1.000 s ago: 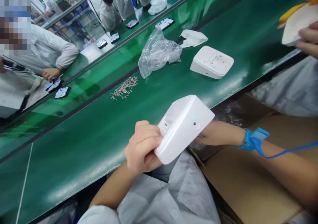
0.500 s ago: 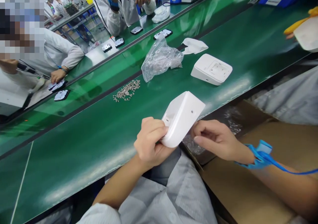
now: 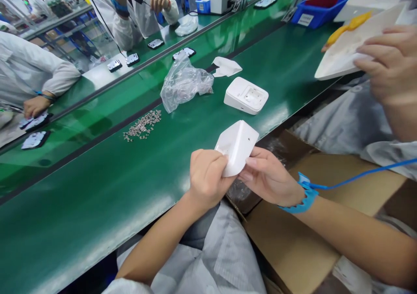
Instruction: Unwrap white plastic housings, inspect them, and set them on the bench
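Both hands, left hand [image 3: 208, 176] and right hand [image 3: 269, 176], pinch 1 white housing [image 3: 237, 146] above the worktop [image 3: 97, 189] edge, tilted up so its recessed face shows

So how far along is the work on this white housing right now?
Looks done: one white housing lies set down on the green belt. In hand: the left hand and right hand both grip a second white housing over the belt's edge. Left: the pile of small screws beside the plastic bag lies untouched.
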A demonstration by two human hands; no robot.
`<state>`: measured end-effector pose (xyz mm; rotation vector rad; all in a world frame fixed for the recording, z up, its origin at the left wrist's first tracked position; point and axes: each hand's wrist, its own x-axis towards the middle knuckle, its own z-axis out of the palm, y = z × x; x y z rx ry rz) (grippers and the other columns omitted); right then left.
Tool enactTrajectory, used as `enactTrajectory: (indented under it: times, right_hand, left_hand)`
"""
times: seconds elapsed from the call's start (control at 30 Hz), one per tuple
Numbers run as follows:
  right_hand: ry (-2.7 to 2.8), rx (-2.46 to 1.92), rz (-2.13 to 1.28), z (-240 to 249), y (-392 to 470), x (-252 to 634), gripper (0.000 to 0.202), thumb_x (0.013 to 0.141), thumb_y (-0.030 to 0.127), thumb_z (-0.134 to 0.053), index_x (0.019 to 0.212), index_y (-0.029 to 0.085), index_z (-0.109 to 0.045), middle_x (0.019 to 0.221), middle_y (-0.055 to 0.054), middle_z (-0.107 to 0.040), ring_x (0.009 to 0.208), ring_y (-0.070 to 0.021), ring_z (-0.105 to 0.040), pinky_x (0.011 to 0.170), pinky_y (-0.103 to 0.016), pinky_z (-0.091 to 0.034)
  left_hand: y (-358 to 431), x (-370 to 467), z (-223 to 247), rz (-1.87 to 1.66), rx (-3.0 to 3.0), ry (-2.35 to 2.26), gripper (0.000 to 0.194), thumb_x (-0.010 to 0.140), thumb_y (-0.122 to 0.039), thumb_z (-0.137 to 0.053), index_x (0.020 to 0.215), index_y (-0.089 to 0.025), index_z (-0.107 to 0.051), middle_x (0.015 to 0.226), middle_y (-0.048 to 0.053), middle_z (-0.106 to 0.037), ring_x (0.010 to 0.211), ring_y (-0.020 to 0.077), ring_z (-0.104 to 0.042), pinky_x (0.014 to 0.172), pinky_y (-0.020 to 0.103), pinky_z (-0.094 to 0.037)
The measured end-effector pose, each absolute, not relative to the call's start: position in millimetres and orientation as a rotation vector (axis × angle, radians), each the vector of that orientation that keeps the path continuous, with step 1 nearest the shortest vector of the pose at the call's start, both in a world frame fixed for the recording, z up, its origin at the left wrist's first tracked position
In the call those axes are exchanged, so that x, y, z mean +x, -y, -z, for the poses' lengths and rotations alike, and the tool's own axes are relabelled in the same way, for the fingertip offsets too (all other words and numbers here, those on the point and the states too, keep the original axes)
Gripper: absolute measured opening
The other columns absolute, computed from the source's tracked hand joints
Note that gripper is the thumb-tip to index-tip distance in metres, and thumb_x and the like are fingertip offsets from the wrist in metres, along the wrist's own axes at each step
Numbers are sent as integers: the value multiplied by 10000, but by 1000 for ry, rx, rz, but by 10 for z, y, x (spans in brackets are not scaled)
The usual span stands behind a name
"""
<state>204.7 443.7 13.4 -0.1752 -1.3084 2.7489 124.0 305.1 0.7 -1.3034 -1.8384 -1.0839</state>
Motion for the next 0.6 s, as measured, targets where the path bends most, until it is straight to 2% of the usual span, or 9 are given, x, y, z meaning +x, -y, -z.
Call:
enactTrajectory:
  times: [0.07,0.17,0.23,0.37,0.47,0.6]
  right_hand:
    - [1294,-222,-2720,-171,-4500,2024,189,799,372,-763,786,208,-671,571,44,-425,524,-99,-292,519,-268,-304]
    - [1281,-333,-2608,-247,-4684,1984,234,812,393,-667,699,235,-539,580,45,-322,523,-117,-218,518,-289,-289]
    - [1301,-404,-2508,-297,-4860,1963,259,826,391,-597,667,245,-453,589,39,-256,537,-135,-172,523,-299,-268]
    - [1290,-438,-2370,-323,-5220,1966,238,836,325,-535,656,239,-406,615,28,-257,555,-147,-107,539,-303,-216]
    - [1223,-403,-2349,-283,-5404,1995,233,828,280,-552,645,234,-415,595,32,-276,547,-145,-95,549,-306,-205]
    - [1186,-413,-2311,-262,-5502,2022,208,809,278,-573,646,248,-448,568,34,-223,569,-155,-45,545,-310,-168]
  left_hand:
    - [-3070,1244,-42,1047,-1316,1881,261,898,-229,-705,1113,-185,-565,945,57,-701,890,194,-693,830,358,-488]
    - [-3100,1185,-63,1071,-1251,1999,403,874,-362,-673,1200,-171,-530,1083,111,-679,1024,250,-668,903,417,-451]
    - [-3160,1062,-52,1141,-1179,2147,352,879,-398,-637,1140,-183,-537,1059,93,-664,1001,239,-647,887,408,-434]
    - [-3436,664,-1,1137,-1214,2477,88,890,-273,-594,910,-206,-541,919,26,-640,886,184,-611,842,365,-419]
    - [-3720,410,37,1080,-1262,2615,85,886,-227,-605,847,-205,-532,909,21,-634,878,180,-599,813,349,-420]
    - [-4096,283,92,1090,-1100,2738,160,904,-248,-604,776,-206,-516,902,34,-650,880,194,-607,790,346,-414]
